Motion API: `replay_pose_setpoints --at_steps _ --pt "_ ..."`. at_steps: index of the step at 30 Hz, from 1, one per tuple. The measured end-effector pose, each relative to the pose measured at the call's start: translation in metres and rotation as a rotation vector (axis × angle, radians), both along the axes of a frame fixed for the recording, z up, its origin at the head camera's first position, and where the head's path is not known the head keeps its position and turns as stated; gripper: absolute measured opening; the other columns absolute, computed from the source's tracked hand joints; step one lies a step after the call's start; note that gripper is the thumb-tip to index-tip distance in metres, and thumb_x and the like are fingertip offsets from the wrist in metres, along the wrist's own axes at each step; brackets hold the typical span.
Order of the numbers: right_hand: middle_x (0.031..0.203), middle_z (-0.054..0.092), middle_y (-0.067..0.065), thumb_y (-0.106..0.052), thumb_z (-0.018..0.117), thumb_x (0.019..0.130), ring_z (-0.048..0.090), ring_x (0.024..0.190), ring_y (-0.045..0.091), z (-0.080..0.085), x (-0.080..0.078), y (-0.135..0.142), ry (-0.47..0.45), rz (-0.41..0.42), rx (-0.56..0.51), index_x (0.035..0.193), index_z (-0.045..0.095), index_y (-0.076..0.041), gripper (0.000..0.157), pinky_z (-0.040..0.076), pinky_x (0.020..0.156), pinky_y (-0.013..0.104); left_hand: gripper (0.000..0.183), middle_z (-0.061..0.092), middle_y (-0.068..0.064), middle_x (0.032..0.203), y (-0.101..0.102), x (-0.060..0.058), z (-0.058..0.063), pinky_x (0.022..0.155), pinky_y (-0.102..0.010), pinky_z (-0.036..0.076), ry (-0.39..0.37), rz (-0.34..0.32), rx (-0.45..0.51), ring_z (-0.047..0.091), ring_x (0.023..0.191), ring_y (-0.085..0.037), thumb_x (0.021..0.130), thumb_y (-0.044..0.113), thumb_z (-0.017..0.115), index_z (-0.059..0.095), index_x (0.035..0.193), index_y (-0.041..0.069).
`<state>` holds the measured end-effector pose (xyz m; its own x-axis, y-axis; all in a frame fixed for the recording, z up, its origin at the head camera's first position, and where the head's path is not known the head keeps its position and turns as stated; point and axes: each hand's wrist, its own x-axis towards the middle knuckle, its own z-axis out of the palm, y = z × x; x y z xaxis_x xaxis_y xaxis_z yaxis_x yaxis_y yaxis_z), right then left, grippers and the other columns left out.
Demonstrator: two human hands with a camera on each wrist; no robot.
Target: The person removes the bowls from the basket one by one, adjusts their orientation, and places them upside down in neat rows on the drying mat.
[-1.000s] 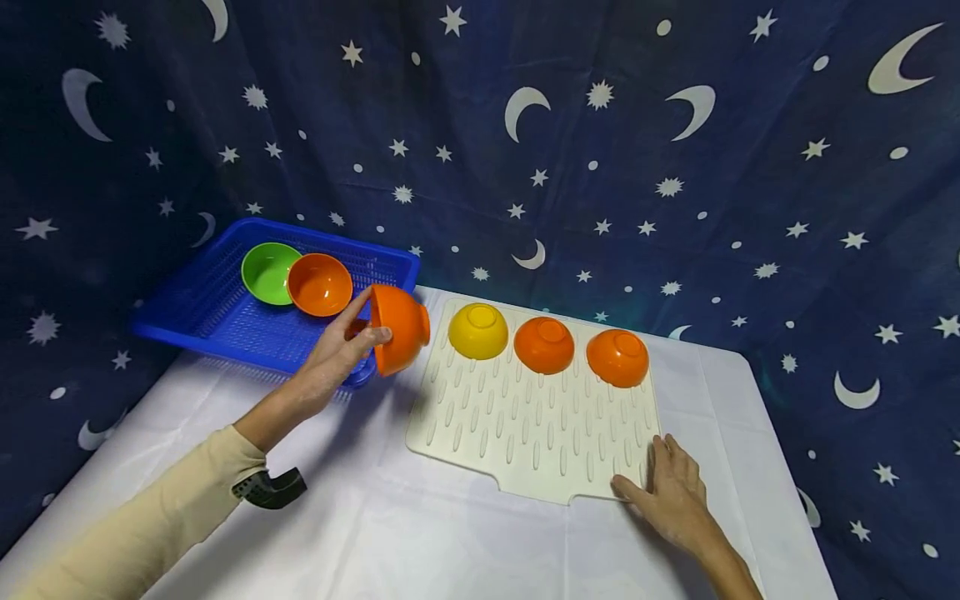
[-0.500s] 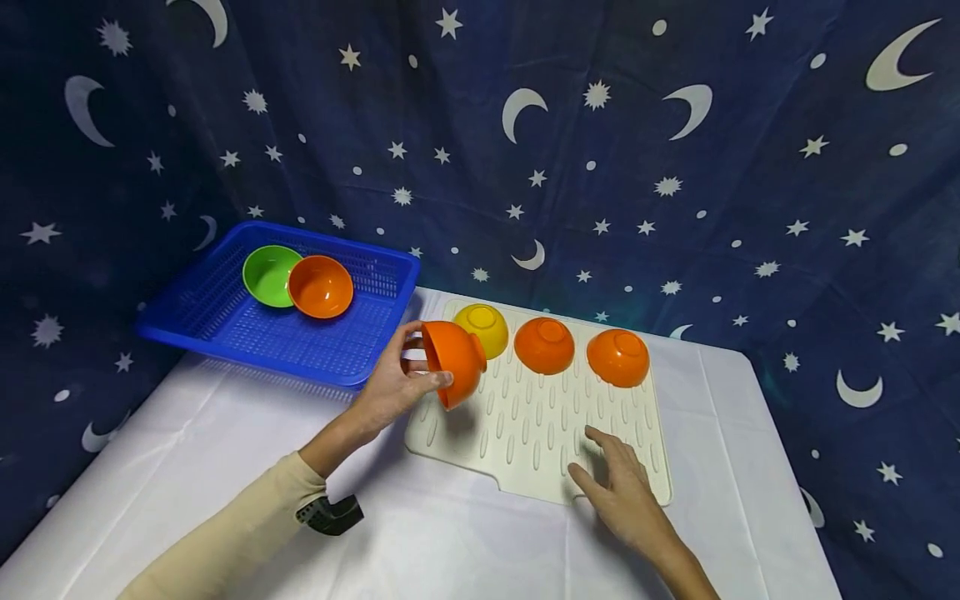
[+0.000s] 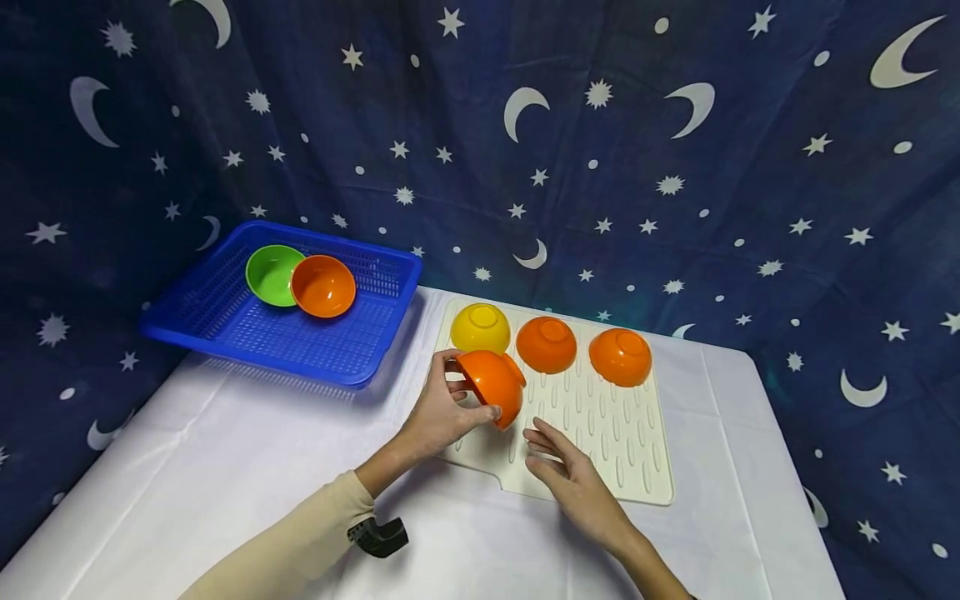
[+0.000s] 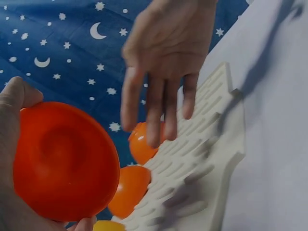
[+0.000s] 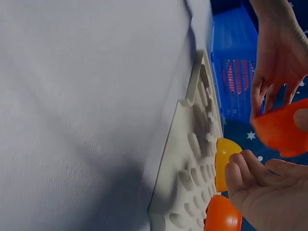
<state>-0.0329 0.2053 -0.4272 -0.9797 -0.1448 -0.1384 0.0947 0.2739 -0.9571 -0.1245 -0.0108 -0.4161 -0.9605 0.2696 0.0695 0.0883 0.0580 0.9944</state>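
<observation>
My left hand (image 3: 442, 412) grips an orange bowl (image 3: 497, 387) by its rim, thumb on the near side and fingers on the far side. The bowl is tipped on its side above the cream drying mat (image 3: 592, 446), its foot facing right. In the left wrist view the inside of the held bowl (image 4: 65, 163) shows. My right hand (image 3: 573, 479) hovers over the mat's front part, just right of the bowl, fingers extended and holding nothing. Along the mat's back edge a yellow bowl (image 3: 480, 327) and two orange bowls, one in the middle (image 3: 546, 345) and one at the right (image 3: 620, 358), stand upside down.
At the left, a blue plastic basket (image 3: 247, 346) holds a green bowl (image 3: 270, 275) and an orange bowl (image 3: 323, 287), both mouth up and overlapping. A white cloth (image 3: 247, 467) covers the table. Behind it hangs a dark blue curtain (image 3: 465, 108) with moons and stars.
My left hand has carried the orange bowl rightward from beside the basket to over the mat. My right hand has left the mat's right front corner and moved left toward the bowl.
</observation>
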Motion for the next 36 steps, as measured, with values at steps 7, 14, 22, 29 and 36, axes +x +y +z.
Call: replay_pose_setpoints --at_steps 7,14,22,29,36 --pt "0.147 0.049 0.017 -0.016 0.057 0.105 0.044 0.137 0.038 0.001 -0.004 -0.003 -0.023 0.031 -0.105 0.159 0.026 -0.001 0.064 0.045 0.105 0.035 0.095 0.04 -0.019 0.135 0.017 0.006 -0.012 0.104 -0.051 0.045 0.044 -0.023 -0.027 0.057 0.118 -0.035 0.071 0.014 0.089 0.029 0.143 0.001" --pt "0.154 0.041 0.017 -0.017 0.061 0.102 0.038 0.14 0.036 0.0 -0.003 0.0 -0.041 -0.016 -0.113 0.16 0.02 -0.001 0.073 0.043 0.106 0.034 0.097 0.04 -0.014 0.131 0.027 0.012 -0.02 0.095 -0.05 0.044 0.119 0.035 -0.159 0.044 0.121 -0.036 0.065 0.028 0.095 0.035 0.139 0.005" --pt "0.156 0.038 0.023 -0.011 0.059 0.102 0.038 0.142 0.039 -0.005 0.001 0.004 -0.06 -0.046 -0.157 0.159 0.017 0.004 0.073 0.043 0.106 0.03 0.1 0.037 -0.013 0.131 0.036 0.016 -0.028 0.102 -0.047 0.041 0.236 0.052 -0.311 0.041 0.125 -0.029 0.063 0.033 0.096 0.038 0.137 0.002" --pt "0.159 0.031 0.024 -0.011 0.057 0.104 0.034 0.144 0.037 -0.001 0.004 0.018 -0.016 -0.076 -0.111 0.159 0.021 0.003 0.068 0.038 0.105 0.022 0.099 0.038 -0.011 0.132 0.042 0.019 -0.033 0.102 -0.047 0.041 0.229 0.015 -0.285 0.045 0.124 -0.025 0.066 0.036 0.094 0.034 0.138 0.004" --pt "0.159 0.029 0.024 -0.01 0.057 0.102 0.032 0.145 0.034 -0.004 0.009 0.027 0.001 -0.089 -0.054 0.16 0.018 0.003 0.07 0.037 0.105 0.023 0.088 0.043 -0.009 0.136 0.045 0.023 -0.034 0.1 -0.047 0.043 0.18 -0.076 -0.228 0.05 0.119 -0.023 0.07 0.022 0.088 0.036 0.139 0.007"
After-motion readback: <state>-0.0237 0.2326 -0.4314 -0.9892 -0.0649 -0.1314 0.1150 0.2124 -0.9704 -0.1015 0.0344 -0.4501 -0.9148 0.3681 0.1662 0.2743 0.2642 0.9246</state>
